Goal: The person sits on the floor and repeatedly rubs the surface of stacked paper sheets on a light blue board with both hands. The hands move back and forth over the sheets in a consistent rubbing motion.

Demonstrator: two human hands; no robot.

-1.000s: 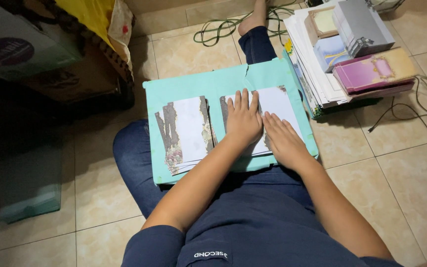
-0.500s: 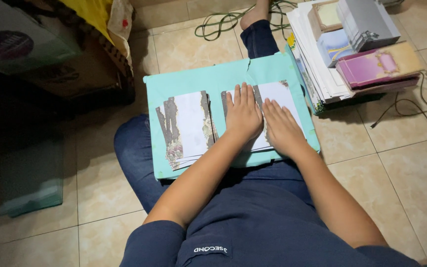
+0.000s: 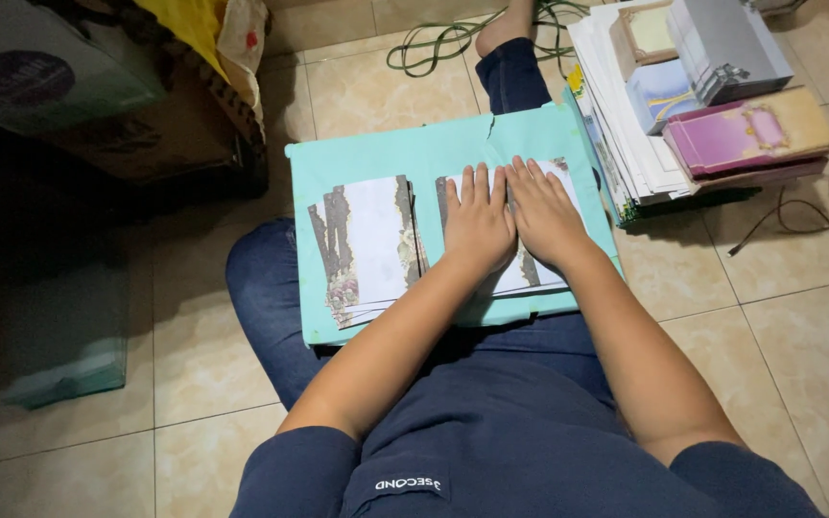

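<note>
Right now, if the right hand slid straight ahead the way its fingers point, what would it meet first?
Probably only more turquoise board: the right hand lies flat on a card stack, fingers pointing toward the far edge, where a leg lies.

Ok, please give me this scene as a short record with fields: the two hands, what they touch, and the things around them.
left hand: flat, palm down, on the right pile of cards
right hand: flat on the same pile, beside the left hand
left pile of cards: untouched, slightly fanned
support: turquoise board across the lap
to the right: stack of envelopes and boxes on the tiled floor
behind: green cable
</note>
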